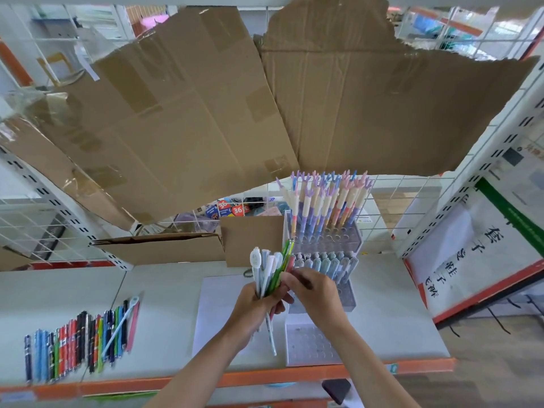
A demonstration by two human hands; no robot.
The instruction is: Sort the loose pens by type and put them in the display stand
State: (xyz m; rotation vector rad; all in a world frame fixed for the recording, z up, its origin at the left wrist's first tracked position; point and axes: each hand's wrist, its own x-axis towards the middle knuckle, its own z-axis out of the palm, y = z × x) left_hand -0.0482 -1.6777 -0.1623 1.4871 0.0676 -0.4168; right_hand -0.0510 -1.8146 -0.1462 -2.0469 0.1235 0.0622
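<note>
— Pastel pens first: how many are you counting in the hands?

— I am seeing roughly six in the bunch of pens (272,270), white, pale blue and green, standing upright; I cannot tell the exact count where they are overlapping. My left hand (256,304) is gripping them around their lower halves, fingers curled tight. My right hand (316,293) is reaching across from the right, its fingertips pinching at a pink pen on the bunch's right edge.

— And the display stand?

— Clear display stand (323,245) is sitting just beyond the hands, on the far right part of the shelf (164,290). Its far tier is carrying about twenty tall antler-topped pens (323,201) in purple, cream and pink. A nearer tier is holding one row of about eight pale blue capped pens (326,265). My right hand is covering part of the nearest rows.

— Anything else lying around?

— One row of loose pens (82,340) is lying flat at the near left, about twenty, with a white one crossing them diagonally. One white perforated tray (312,346) is resting near the shelf edge. Two big cardboard sheets (235,98) are hanging across the far side, and a low cardboard box (164,248) is standing left of the stand.
</note>
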